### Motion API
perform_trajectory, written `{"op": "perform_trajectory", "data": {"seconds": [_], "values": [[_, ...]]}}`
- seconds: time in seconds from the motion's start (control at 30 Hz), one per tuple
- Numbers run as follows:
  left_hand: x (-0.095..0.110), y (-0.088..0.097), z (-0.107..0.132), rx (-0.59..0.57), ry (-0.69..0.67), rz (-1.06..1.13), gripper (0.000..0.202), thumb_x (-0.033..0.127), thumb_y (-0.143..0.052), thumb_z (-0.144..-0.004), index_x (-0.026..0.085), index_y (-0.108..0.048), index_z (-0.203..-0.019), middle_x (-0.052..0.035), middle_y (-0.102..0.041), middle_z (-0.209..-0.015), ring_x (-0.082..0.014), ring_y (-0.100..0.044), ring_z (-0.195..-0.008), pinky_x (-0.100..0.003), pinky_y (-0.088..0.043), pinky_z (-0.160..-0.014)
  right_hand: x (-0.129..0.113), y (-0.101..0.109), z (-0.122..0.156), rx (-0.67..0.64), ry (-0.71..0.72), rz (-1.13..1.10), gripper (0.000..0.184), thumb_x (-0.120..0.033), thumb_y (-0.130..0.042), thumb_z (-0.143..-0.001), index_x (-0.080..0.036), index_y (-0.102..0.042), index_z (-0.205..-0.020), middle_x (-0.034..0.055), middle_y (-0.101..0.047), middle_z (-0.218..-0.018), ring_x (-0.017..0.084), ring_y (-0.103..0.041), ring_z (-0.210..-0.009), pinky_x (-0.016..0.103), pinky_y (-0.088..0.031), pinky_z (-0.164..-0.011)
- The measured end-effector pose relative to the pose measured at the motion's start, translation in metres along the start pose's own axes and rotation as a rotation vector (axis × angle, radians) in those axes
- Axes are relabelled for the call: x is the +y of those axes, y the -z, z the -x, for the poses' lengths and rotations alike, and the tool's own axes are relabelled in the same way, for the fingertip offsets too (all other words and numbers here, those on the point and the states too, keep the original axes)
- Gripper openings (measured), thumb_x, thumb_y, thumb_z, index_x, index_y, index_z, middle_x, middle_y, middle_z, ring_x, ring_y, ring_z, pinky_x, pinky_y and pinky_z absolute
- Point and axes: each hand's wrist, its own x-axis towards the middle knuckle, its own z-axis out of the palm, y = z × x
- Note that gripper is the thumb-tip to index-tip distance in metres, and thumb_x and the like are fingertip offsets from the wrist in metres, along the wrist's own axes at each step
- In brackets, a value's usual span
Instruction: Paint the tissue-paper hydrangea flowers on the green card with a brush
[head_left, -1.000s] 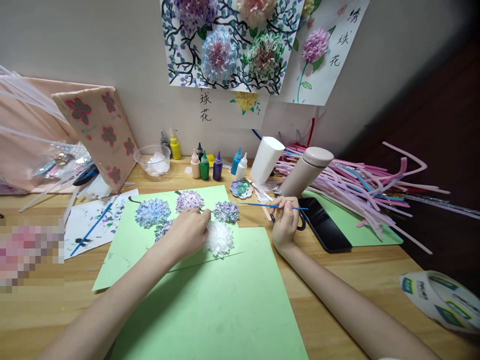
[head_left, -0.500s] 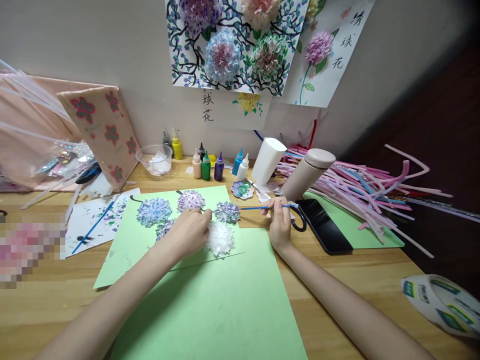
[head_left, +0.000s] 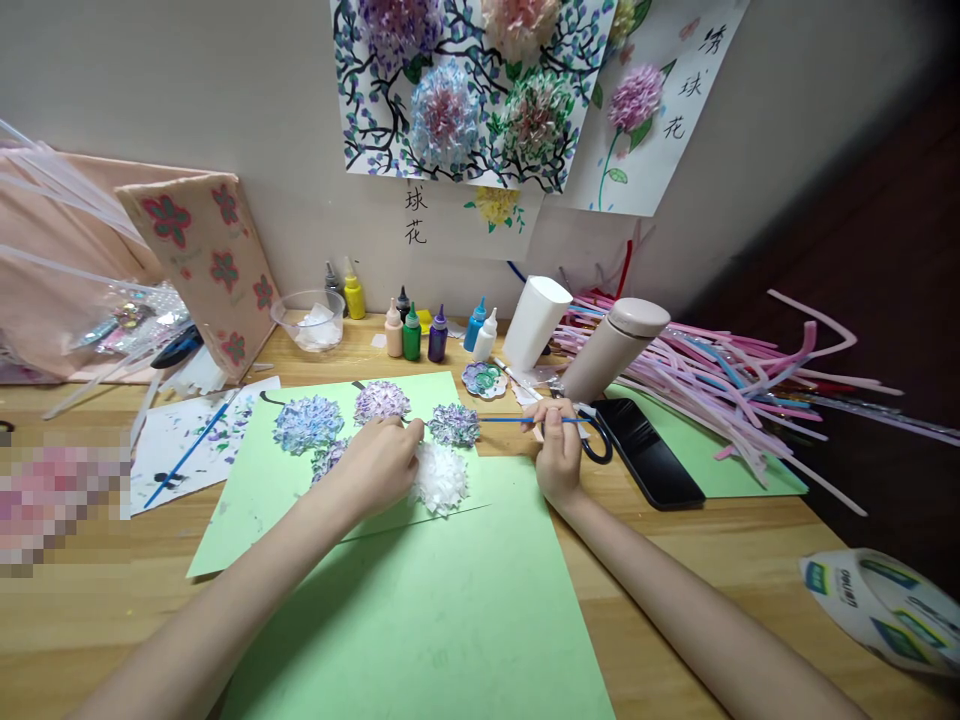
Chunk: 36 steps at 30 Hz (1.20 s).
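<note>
My left hand (head_left: 384, 460) is closed in a pinch on a thin dark stem at the left side of a small purple-grey paper flower (head_left: 454, 425). My right hand (head_left: 556, 450) grips a slim blue-handled paintbrush (head_left: 504, 419), held level, its tip against that flower's right side. Just below the left fingertips sits a white paper flower (head_left: 441, 480). Blue (head_left: 307, 424) and lilac (head_left: 382, 402) paper flowers lie on a green sheet (head_left: 240, 500), and another purple one (head_left: 327, 458) is partly hidden by my left hand.
Behind stand paint bottles (head_left: 412, 338), a flower-shaped palette (head_left: 484, 380), a white cup (head_left: 537, 322) and a tilted tumbler (head_left: 616, 350). Scissors (head_left: 598, 440) and a phone (head_left: 651, 453) lie beside my right hand. Pipe cleaners (head_left: 705, 370) and a tape roll (head_left: 885, 610) are at the right.
My right fingers and the paintbrush's rear end have shifted down very slightly. The left hand and the flowers look the same.
</note>
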Motion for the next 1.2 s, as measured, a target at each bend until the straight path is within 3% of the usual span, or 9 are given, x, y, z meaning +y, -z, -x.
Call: {"op": "perform_trajectory", "data": {"seconds": [0.13, 0.3, 0.37, 0.43, 0.53, 0.63, 0.8, 1.0, 1.2], "values": [[-0.001, -0.004, -0.001, 0.002, -0.009, 0.001, 0.023, 0.007, -0.039, -0.081, 0.013, -0.058, -0.093, -0.0109, -0.065, -0.074, -0.0279, -0.06, -0.08, -0.034, -0.041, -0.066, 0.0, 0.002, 0.002, 0.0, 0.108, 0.02, 0.027, -0.033, -0.035, -0.096, -0.022, -0.048, -0.076, -0.0014, -0.05, -0.07, 0.014, -0.052, -0.065, 0.031, -0.042, -0.066], [0.008, 0.001, 0.006, 0.031, -0.007, -0.034, 0.026, 0.002, -0.039, -0.08, 0.011, -0.057, -0.097, -0.0127, -0.065, -0.083, -0.0276, -0.059, -0.085, -0.037, -0.042, -0.073, 0.001, 0.004, 0.003, 0.018, 0.115, 0.07, 0.026, -0.034, -0.035, -0.096, -0.023, -0.051, -0.079, 0.0017, -0.054, -0.072, 0.017, -0.054, -0.067, 0.035, -0.043, -0.066], [0.016, 0.004, 0.022, 0.094, -0.02, -0.046, 0.026, 0.002, -0.037, -0.083, 0.012, -0.056, -0.098, -0.0126, -0.064, -0.092, -0.0263, -0.057, -0.088, -0.037, -0.041, -0.076, 0.001, 0.004, 0.004, 0.044, 0.112, 0.078, 0.025, -0.034, -0.035, -0.096, -0.023, -0.051, -0.08, 0.0033, -0.054, -0.073, 0.018, -0.054, -0.067, 0.036, -0.043, -0.065], [0.022, 0.001, 0.044, 0.239, -0.082, -0.043, 0.02, 0.008, -0.038, -0.089, 0.015, -0.055, -0.098, -0.0108, -0.062, -0.097, -0.0246, -0.056, -0.088, -0.036, -0.041, -0.075, 0.0, 0.004, 0.005, 0.055, 0.112, 0.08, 0.024, -0.035, -0.035, -0.095, -0.024, -0.051, -0.08, 0.0043, -0.054, -0.074, 0.02, -0.055, -0.069, 0.038, -0.043, -0.065], [0.023, -0.017, 0.079, 0.373, -0.177, -0.102, 0.009, 0.018, -0.045, -0.092, 0.017, -0.054, -0.093, -0.0086, -0.061, -0.095, -0.0231, -0.054, -0.082, -0.035, -0.04, -0.069, 0.0, 0.004, 0.007, 0.056, 0.136, 0.062, 0.024, -0.036, -0.037, -0.095, -0.024, -0.051, -0.079, 0.0046, -0.054, -0.074, 0.021, -0.055, -0.069, 0.04, -0.044, -0.067], [0.014, -0.042, 0.099, 0.414, -0.186, -0.197, 0.005, 0.017, -0.051, -0.09, 0.017, -0.053, -0.085, -0.0063, -0.06, -0.087, -0.0215, -0.052, -0.074, -0.034, -0.037, -0.063, -0.001, 0.003, 0.008, 0.057, 0.117, 0.052, 0.025, -0.038, -0.038, -0.094, -0.024, -0.051, -0.078, 0.0046, -0.055, -0.075, 0.021, -0.055, -0.069, 0.039, -0.044, -0.067], [-0.006, -0.06, 0.1, 0.443, -0.148, -0.188, 0.012, 0.013, -0.049, -0.091, 0.018, -0.054, -0.082, -0.0055, -0.057, -0.083, -0.0207, -0.05, -0.075, -0.033, -0.035, -0.064, -0.001, 0.001, 0.007, 0.12, -0.024, 0.041, 0.029, -0.047, -0.04, -0.091, -0.023, -0.049, -0.079, 0.0045, -0.054, -0.077, 0.019, -0.054, -0.067, 0.037, -0.046, -0.064], [-0.015, -0.056, 0.097, 0.433, -0.18, -0.203, 0.016, 0.005, -0.052, -0.087, 0.016, -0.057, -0.077, -0.0056, -0.057, -0.081, -0.0204, -0.049, -0.074, -0.033, -0.035, -0.065, -0.003, -0.002, -0.001, 0.185, -0.071, 0.025, 0.028, -0.046, -0.039, -0.091, -0.023, -0.047, -0.078, 0.0024, -0.051, -0.073, 0.017, -0.053, -0.062, 0.035, -0.046, -0.062], [-0.02, -0.057, 0.095, 0.423, -0.112, -0.168, 0.022, 0.007, -0.045, -0.091, 0.016, -0.06, -0.078, -0.0072, -0.059, -0.083, -0.0213, -0.049, -0.077, -0.035, -0.037, -0.068, 0.0, -0.001, -0.005, 0.189, -0.096, 0.014, 0.03, -0.047, -0.039, -0.091, -0.023, -0.046, -0.075, 0.0013, -0.052, -0.07, 0.016, -0.053, -0.059, 0.033, -0.046, -0.057]]}}
